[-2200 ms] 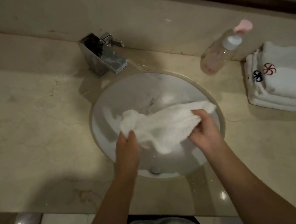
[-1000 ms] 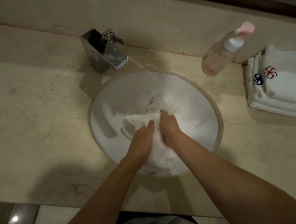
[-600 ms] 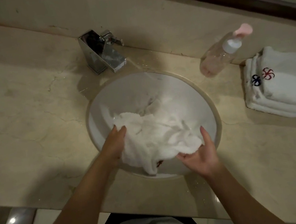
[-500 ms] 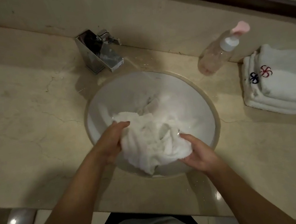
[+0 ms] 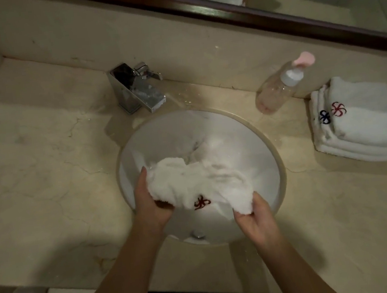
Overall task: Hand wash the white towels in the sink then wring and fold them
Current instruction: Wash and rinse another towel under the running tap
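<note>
Your left hand [image 5: 150,207] grips towel [image 5: 197,185] | your right hand [image 5: 256,221] pinches its other end | towel bunched over sink [image 5: 272,158]

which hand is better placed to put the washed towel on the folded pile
Right. The right hand already grips the towel on the side nearer the folded pile, which sits right of the sink. The left hand would have to cross over.

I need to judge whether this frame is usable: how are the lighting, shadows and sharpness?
Head view: dim, warm light; the person's shadow darkens the countertop at lower left; the towel is overexposed, its folds washed out; both hands are slightly soft; wide-angle distortion bends the mirror frame.
</note>
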The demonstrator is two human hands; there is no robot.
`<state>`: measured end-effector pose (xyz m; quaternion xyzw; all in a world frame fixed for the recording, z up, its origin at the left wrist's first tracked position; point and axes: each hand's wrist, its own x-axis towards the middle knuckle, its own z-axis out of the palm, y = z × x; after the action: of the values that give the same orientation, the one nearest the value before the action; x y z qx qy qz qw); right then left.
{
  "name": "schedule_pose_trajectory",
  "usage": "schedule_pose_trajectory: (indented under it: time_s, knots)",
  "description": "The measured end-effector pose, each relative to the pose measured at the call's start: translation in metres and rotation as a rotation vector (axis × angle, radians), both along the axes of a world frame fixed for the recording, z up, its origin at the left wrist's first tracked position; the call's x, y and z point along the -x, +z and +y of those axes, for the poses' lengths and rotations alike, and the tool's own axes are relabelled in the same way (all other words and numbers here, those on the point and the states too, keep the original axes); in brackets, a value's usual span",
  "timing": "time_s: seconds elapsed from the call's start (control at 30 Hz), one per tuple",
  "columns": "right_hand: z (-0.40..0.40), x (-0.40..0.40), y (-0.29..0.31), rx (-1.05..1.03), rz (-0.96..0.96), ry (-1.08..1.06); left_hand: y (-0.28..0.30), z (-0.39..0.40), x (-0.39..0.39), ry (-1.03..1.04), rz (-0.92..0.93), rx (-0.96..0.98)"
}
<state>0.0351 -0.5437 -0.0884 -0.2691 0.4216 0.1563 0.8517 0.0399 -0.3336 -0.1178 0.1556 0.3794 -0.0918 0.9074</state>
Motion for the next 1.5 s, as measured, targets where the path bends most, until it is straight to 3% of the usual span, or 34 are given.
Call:
schedule_pose_trajectory:
  time_s: [0.13,0.2,0.27,0.33,0.37,0.4,0.47,0.5,0.53,0.57,0.63,0.67,0.73,0.8,0.87,0.97,1.07,1.13,1.23,1.33,1.4,1.47,1.5]
  knots:
    - [0.004,0.008,0.012,-0.122,0.038,0.184,0.003,0.0,0.008,-0.021,-0.06,0.004]
    - [0.009,0.004,0.014,-0.122,0.086,0.309,0.001,-0.008,0.014,-0.141,-0.038,-0.115]
    - [0.016,0.001,0.007,0.019,0.071,0.462,-0.002,-0.014,0.019,-0.367,0.113,-0.548]
    - [0.019,0.002,0.001,0.393,0.0,0.63,-0.004,-0.013,0.024,-0.505,0.215,-1.032]
    - [0.02,0.0,0.001,0.53,-0.022,0.632,-0.002,-0.009,0.024,-0.536,0.2,-1.159]
    - [0.018,-0.001,0.002,0.567,-0.066,0.568,-0.001,-0.004,0.021,-0.585,0.185,-1.257]
    - [0.01,-0.007,0.006,0.316,-0.137,0.313,-0.008,0.01,0.011,-0.639,0.218,-1.418]
    - [0.006,-0.012,0.013,0.173,-0.143,0.194,-0.006,0.015,0.006,-0.628,0.215,-1.41]
    - [0.002,-0.017,0.016,0.058,-0.154,0.096,-0.004,0.018,0.001,-0.552,0.18,-1.283]
    - [-0.001,-0.022,0.021,-0.016,-0.141,0.022,-0.005,0.019,-0.003,-0.425,0.129,-1.036]
    - [-0.002,-0.03,0.029,-0.061,-0.126,-0.047,-0.003,0.009,-0.005,-0.275,0.01,-0.594]
    - [0.002,-0.031,0.029,0.015,-0.12,-0.001,0.0,0.004,-0.007,-0.313,-0.025,-0.561]
    - [0.028,-0.03,0.025,0.308,-0.119,0.28,0.002,-0.01,-0.013,-0.44,-0.054,-0.682]
    - [0.064,-0.018,0.016,0.672,-0.202,0.662,0.011,-0.028,-0.018,-0.582,-0.079,-0.996]
    - [0.082,-0.019,0.006,0.935,-0.248,0.763,0.021,-0.047,-0.019,-0.714,-0.164,-1.214]
    - [0.089,-0.04,-0.002,0.816,-0.136,0.537,0.035,-0.053,-0.017,-0.735,-0.099,-1.247]
    - [0.109,-0.036,0.008,0.872,-0.31,0.825,0.016,-0.029,-0.026,-0.623,0.032,-1.228]
    - [0.108,-0.042,0.007,1.026,-0.387,0.807,0.021,-0.03,-0.025,-0.619,0.021,-1.099]
    - [0.1,-0.055,0.005,1.205,-0.248,0.643,0.029,-0.037,-0.024,-0.694,-0.012,-1.111]
    - [0.109,-0.039,0.012,1.216,-0.36,0.874,0.025,-0.033,-0.035,-0.637,0.02,-1.149]
    - [0.1,-0.047,-0.002,1.253,-0.242,0.827,0.027,-0.04,-0.031,-0.703,-0.011,-1.123]
    - [0.093,-0.06,-0.013,1.153,-0.069,0.704,0.025,-0.05,-0.023,-0.754,-0.035,-1.158]
    - [0.095,-0.06,-0.013,1.111,-0.084,0.701,0.022,-0.048,-0.021,-0.754,-0.029,-1.211]
